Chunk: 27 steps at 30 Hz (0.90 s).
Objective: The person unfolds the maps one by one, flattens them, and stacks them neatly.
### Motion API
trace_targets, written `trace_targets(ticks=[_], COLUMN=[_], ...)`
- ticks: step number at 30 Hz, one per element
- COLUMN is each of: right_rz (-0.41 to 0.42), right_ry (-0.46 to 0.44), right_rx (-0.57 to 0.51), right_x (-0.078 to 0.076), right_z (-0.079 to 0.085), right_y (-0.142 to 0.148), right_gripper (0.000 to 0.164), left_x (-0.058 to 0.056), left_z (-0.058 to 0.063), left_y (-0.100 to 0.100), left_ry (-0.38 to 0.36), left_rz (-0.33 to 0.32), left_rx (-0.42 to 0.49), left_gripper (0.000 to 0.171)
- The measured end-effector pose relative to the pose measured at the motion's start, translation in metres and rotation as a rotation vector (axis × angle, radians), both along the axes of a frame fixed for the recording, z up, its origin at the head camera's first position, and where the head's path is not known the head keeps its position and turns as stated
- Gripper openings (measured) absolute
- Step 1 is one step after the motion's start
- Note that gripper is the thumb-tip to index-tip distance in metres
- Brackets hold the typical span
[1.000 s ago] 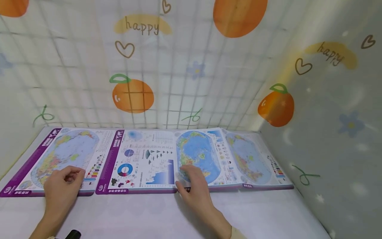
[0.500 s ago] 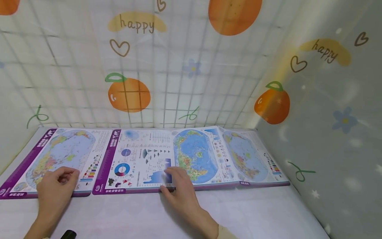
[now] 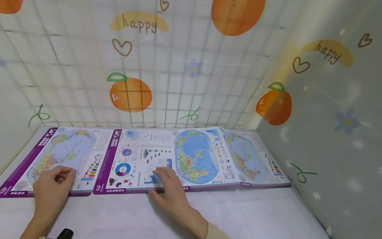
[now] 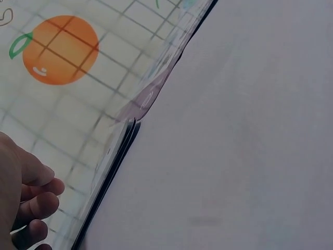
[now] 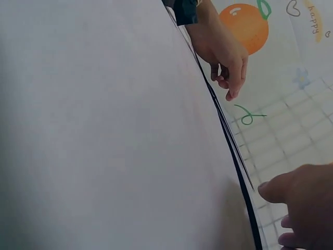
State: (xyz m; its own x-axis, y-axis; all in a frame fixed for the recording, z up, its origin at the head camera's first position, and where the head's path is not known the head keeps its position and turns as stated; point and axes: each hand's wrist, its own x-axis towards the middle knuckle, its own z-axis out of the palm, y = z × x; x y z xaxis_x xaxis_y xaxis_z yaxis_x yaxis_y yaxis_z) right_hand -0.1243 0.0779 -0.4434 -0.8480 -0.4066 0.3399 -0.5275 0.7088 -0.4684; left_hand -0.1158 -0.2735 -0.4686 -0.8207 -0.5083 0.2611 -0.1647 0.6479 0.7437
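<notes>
Two purple-edged printed map mats lie side by side along the far part of the white table. The left mat (image 3: 65,149) carries a world map and rows of flags. My left hand (image 3: 53,186) is over its front edge, fingers loosely curled, with nothing visible between them in the left wrist view. The wider mat (image 3: 197,157) shows charts and a blue world map; a raised crease separates its right-hand map panel (image 3: 247,157). At the front edge of its chart section is my right hand (image 3: 171,192), fingers relaxed and thumb apart. Whether its fingertips touch the print is unclear.
A curtain (image 3: 170,86) printed with oranges and hearts hangs over a wire grid right behind the mats, and a side curtain (image 3: 343,149) closes off the right. White table surface (image 3: 262,212) extends in front. A dark object (image 3: 65,233) shows beside the left wrist.
My right hand has slid left along the front edge, from the blue world map to the chart section. My left hand stays at about the same spot on the left mat.
</notes>
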Motion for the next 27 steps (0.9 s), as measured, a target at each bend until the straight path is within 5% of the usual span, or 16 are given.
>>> trace_targets(ticks=[18, 27], right_rz=[0.022, 0.038], right_ry=[-0.063, 0.004], right_rx=[0.098, 0.104], right_x=[-0.006, -0.008], right_z=[0.001, -0.005], right_y=[-0.041, -0.053], right_gripper=[0.06, 0.06], left_x=[-0.002, -0.003], left_z=[-0.006, -0.006], left_y=[-0.026, -0.033], left_ry=[-0.014, -0.059], left_rz=[0.086, 0.114], left_rx=[0.028, 0.038], left_gripper=[0.027, 0.029])
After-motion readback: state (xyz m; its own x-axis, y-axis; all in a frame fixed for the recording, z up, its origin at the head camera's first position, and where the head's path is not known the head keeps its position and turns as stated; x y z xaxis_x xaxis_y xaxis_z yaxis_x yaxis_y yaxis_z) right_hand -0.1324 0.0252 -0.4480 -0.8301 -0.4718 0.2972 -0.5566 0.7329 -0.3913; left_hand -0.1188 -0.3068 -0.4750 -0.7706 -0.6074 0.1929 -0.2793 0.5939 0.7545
